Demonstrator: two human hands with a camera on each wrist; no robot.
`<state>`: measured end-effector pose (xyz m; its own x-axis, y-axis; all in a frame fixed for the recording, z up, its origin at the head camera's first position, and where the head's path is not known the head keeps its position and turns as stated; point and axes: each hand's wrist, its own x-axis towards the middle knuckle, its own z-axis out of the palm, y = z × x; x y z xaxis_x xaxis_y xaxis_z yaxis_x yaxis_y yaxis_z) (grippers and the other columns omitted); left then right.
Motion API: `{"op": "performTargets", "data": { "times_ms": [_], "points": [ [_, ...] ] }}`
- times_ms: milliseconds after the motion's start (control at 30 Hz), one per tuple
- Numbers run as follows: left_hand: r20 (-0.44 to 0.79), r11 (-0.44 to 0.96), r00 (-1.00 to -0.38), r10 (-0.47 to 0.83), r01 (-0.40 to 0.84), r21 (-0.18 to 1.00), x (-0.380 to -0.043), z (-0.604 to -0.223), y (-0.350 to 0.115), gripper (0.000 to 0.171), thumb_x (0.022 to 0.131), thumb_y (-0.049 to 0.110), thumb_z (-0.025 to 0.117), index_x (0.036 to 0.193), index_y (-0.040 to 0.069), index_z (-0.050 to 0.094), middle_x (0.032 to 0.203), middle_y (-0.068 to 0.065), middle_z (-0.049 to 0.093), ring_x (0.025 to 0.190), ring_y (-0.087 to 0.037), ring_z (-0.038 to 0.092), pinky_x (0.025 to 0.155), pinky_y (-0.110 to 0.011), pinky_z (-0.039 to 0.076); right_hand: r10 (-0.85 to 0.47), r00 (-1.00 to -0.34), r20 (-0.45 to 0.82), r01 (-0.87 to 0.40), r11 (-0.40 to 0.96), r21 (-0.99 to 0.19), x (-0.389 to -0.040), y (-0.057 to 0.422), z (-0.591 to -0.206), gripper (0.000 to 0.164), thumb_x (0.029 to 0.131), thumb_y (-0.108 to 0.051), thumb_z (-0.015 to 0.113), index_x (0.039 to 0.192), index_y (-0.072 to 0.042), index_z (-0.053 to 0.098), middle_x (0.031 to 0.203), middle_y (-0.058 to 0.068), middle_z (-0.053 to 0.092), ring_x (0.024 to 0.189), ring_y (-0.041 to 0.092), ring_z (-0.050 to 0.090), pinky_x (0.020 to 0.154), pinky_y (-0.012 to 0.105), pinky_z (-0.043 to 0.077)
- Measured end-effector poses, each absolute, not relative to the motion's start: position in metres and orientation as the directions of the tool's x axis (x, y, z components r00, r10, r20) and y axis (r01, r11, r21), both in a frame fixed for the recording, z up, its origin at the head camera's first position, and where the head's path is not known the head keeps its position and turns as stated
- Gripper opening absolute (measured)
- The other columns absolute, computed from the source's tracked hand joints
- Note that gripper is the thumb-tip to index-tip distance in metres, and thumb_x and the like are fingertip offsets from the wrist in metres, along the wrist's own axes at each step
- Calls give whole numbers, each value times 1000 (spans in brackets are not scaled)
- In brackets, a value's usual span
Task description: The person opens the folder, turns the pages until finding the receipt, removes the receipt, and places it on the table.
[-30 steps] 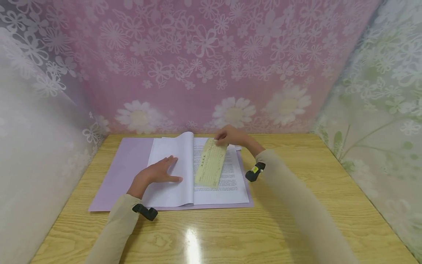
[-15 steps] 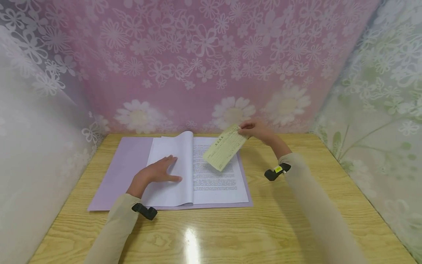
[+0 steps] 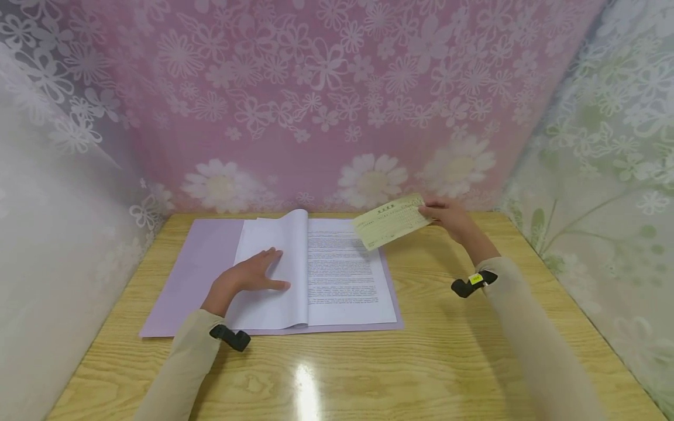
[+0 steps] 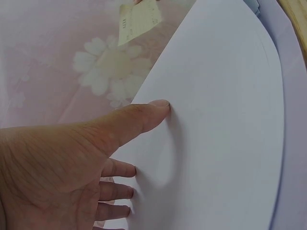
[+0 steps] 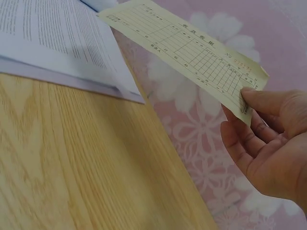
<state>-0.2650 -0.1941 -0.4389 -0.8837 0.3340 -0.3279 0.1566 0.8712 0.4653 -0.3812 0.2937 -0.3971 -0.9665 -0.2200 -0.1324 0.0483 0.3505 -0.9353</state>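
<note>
My right hand [image 3: 447, 219] pinches one end of a pale yellow receipt slip [image 3: 389, 221], thumb on top and fingers beneath. The slip is held in the air over the upper right corner of the papers, and its printed table shows in the right wrist view. With fingers spread, my left hand [image 3: 255, 272] rests on white pages [image 3: 271, 234] folded over to the left. A printed sheet [image 3: 342, 275] lies exposed on the right half. All these papers sit inside an opened lilac folder [image 3: 200, 251].
The folder lies on a wood-grain table [image 3: 337, 374] that reaches back to a pink flowered curtain [image 3: 295, 105]. Pale flowered sheets, one a right-side curtain [image 3: 605, 175], hang along both sides.
My right hand has lifted the receipt slip off the printed sheet and carried it right, turning it from nearly upright to nearly sideways. The left hand has stayed put.
</note>
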Motion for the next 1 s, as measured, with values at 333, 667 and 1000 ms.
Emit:
{"op": "performTargets", "data": {
  "times_ms": [333, 667, 1000],
  "points": [
    [-328, 870, -883, 335, 156, 468, -264, -438, -193, 102, 89, 58, 71, 163, 7, 22, 170, -22, 12, 158, -42, 13, 124, -62, 22, -157, -972, -176, 118, 324, -939, -362, 323, -390, 65, 107, -24, 54, 157, 8, 28, 152, 19, 40, 106, -1, 54, 110, 39, 48],
    [-331, 874, -885, 328, 151, 462, -265, -438, -194, 103, 89, 59, 71, 163, 8, 21, 171, -21, 12, 158, -41, 12, 124, -62, 22, -119, -977, -174, 124, 345, -930, -366, 355, -415, 64, 107, -24, 54, 155, 11, 29, 121, -4, 49, 104, -2, 51, 109, 42, 50],
    [-328, 874, -885, 329, 154, 460, -266, -441, -194, 105, 88, 60, 71, 163, 8, 21, 170, -22, 12, 158, -42, 13, 124, -62, 22, -73, -970, -231, 186, 386, -904, -373, 376, -441, 72, 106, -37, 54, 159, 3, 27, 166, 20, 25, 148, 32, 37, 116, 44, 44]
  ]
}}
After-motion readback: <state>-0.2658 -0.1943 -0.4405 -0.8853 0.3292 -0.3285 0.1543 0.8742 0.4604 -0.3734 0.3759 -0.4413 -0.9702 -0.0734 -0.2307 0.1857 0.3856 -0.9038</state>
